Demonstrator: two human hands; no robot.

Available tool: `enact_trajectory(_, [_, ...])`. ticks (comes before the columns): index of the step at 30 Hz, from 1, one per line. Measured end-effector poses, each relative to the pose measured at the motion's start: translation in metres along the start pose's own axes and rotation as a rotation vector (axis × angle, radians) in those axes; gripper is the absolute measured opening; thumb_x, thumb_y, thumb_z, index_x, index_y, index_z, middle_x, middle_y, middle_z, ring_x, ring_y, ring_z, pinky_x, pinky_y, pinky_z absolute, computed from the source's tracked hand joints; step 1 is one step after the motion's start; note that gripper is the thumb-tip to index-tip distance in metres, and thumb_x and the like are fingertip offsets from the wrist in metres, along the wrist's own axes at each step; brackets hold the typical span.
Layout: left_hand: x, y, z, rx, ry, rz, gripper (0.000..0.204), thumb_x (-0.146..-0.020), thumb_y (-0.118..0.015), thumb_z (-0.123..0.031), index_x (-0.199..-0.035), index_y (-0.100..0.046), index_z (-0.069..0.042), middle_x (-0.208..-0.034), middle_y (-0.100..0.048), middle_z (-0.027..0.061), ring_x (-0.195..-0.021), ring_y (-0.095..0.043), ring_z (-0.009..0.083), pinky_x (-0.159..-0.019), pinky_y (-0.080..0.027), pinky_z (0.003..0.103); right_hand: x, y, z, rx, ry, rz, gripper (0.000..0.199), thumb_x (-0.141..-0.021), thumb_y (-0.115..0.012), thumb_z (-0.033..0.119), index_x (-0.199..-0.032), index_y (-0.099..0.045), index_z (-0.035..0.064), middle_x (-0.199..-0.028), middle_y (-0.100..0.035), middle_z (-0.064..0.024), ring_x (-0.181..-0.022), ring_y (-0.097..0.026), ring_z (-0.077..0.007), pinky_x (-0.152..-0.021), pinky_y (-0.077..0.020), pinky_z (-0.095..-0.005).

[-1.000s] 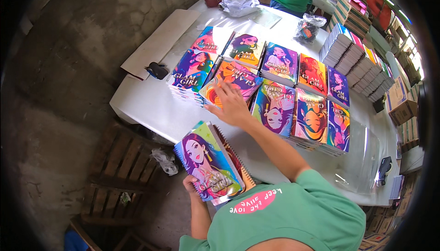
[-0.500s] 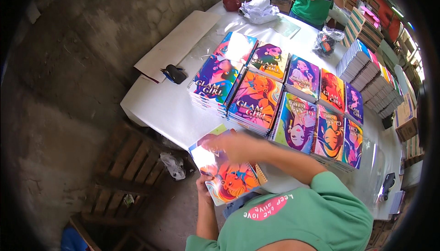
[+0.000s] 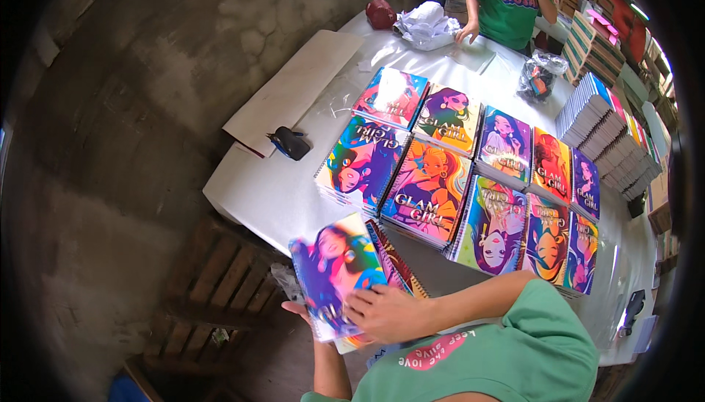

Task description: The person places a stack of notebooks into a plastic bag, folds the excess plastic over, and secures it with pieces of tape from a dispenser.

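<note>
The top notebook (image 3: 334, 259), with its bright purple and blue cover, is held in front of the body, just off the near edge of the table (image 3: 246, 196), with other notebooks beneath it (image 3: 393, 259) fanned out toward the right. The small pile is supported at its lower left by the left hand (image 3: 299, 312); its thumb is seen held out to the side, but the rest is hidden under the pile, so how firmly it is closed cannot be told. The fingers of the right hand (image 3: 382, 314) are laid bent over the lower right part of the cover; whether the thumb is pinched underneath cannot be seen.

A single notebook can be expected to be light, while several together would be felt as a fair weight. The covers look glossy, so sliding against one another seems likely if the pile is tilted. Some bending may be expected at the free corners, with more stiffness along the wire coil (image 3: 411, 277), where snagging or crushing is possible. A broad hold is best taken from below, with the palm kept flat, and single notebooks are best pinched by the edge away from the wire.
</note>
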State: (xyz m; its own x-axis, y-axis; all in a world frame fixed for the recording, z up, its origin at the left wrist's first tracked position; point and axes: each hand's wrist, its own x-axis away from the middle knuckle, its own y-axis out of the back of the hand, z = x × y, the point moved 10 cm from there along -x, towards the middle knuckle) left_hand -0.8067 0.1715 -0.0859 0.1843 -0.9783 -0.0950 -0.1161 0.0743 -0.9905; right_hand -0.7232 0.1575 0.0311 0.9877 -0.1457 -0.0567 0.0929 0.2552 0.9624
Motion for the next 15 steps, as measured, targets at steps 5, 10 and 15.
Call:
enact_trajectory(5, [0.003,0.026,0.008,-0.104,-0.063,-0.25,0.074,-0.053,-0.05,-0.013,-0.124,-0.043,0.006,-0.118,-0.054,0.0216,-0.104,-0.056,0.0361,-0.095,-0.043,0.046,-0.053,0.106,-0.219,-0.001,-0.272,-0.332,0.037,-0.076,-0.061,0.018,-0.108,-0.056,0.0023,-0.113,-0.053,-0.019,-0.104,-0.052,-0.0375,-0.094,-0.0409,-0.0408])
enact_trajectory(10, [-0.003,0.017,-0.009,-0.196,-0.089,-0.289,0.073,-0.054,-0.052,-0.015,-0.124,-0.043,0.006,-0.117,-0.054,0.0211,-0.104,-0.055,0.0349,-0.094,-0.043,0.045,-0.033,0.067,-0.425,0.465,-0.751,-0.473,0.053,-0.088,-0.052,0.036,-0.124,-0.045,-0.0028,-0.121,-0.047,-0.0303,-0.117,-0.046,-0.0414,-0.095,-0.039,-0.0502])
enact_trajectory(15, [-0.032,0.011,-0.011,-0.191,-0.06,-0.227,0.073,-0.055,-0.053,-0.016,-0.123,-0.042,0.006,-0.115,-0.055,0.0205,-0.104,-0.055,0.0337,-0.094,-0.044,0.044,-0.037,0.071,-0.419,0.511,-0.623,-0.39,0.031,-0.087,-0.048,0.019,-0.109,-0.053,-0.0023,-0.093,-0.063,-0.0231,-0.088,-0.064,-0.0362,-0.072,-0.0526,-0.0453])
